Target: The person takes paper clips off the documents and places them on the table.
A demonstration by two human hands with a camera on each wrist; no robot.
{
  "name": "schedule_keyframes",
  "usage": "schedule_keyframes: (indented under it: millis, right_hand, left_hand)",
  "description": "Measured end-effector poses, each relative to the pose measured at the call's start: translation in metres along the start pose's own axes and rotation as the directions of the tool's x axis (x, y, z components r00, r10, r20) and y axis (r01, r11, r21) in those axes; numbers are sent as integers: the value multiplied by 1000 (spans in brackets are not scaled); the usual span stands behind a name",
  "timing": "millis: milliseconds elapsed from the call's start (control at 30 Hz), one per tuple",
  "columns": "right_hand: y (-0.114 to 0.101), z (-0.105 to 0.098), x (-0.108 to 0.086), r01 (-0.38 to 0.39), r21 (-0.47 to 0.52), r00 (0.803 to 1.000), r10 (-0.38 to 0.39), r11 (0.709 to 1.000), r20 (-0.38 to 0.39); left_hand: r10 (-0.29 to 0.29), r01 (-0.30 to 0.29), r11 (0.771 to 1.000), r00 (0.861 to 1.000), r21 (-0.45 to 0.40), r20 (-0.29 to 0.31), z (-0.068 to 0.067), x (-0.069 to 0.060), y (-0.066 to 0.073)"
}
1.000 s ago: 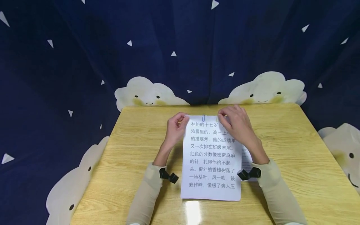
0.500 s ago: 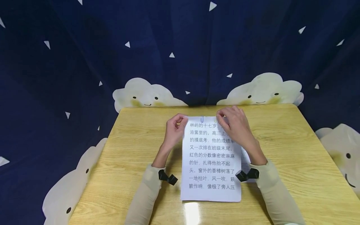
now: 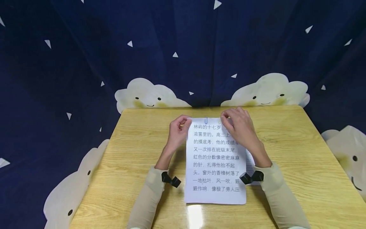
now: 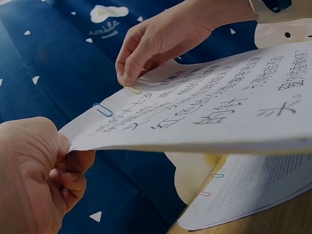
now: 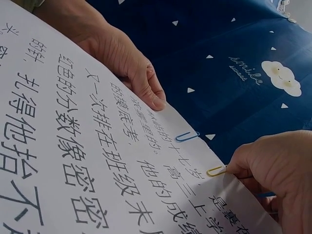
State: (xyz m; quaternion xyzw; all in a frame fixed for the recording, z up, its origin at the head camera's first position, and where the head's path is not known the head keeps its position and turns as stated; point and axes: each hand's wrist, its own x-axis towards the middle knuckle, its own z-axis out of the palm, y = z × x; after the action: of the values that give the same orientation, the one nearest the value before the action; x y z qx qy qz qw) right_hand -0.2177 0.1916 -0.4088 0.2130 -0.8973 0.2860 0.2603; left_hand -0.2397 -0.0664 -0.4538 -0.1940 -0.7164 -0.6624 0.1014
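A sheaf of white paper [image 3: 215, 165] with large printed Chinese characters is held up off the table. My left hand [image 3: 178, 130] pinches its top left corner between thumb and fingers. Along the top edge sits a blue paper clip [image 5: 187, 137], and to its right a yellow paper clip [image 5: 216, 171]. My right hand [image 3: 240, 125] pinches the outer end of the yellow paper clip at the paper's edge, thumb and forefinger together. Below those fingers a small light-blue sliver [image 5: 267, 194] shows in the right wrist view; what it belongs to is hidden.
Beneath the raised sheaf, a second stack of printed paper [image 4: 243, 190] lies on the wooden table [image 3: 137, 143], bearing a green clip [image 4: 218, 175] and a pinkish-red clip [image 4: 204, 193]. A dark blue curtain [image 3: 183, 73] with clouds and triangles hangs behind the table.
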Motion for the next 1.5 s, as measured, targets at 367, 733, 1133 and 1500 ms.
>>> schedule_keyframes:
  millis: [367,733,1133,1500]
  right_hand:
    - [1,-1,0,2,7,1000,-2,1000,-7]
    - [-1,-5,1,-12,41,1000,13,999,-24]
    - [-1,-5,1,-11,29,1000,12,1000,-23]
    - [0,-5,1,-1,39,1000,2,999,-25]
  left_hand:
    - [8,-8,1000,1000,16,-8,0,-1,1]
    - [-2,2,1000,1000,-6,-9,1,0,-1]
    - [5,-6,1000,1000,-15,-16,0,0,-3]
    - [11,-11,1000,1000,-5,-26,-1,0,-3]
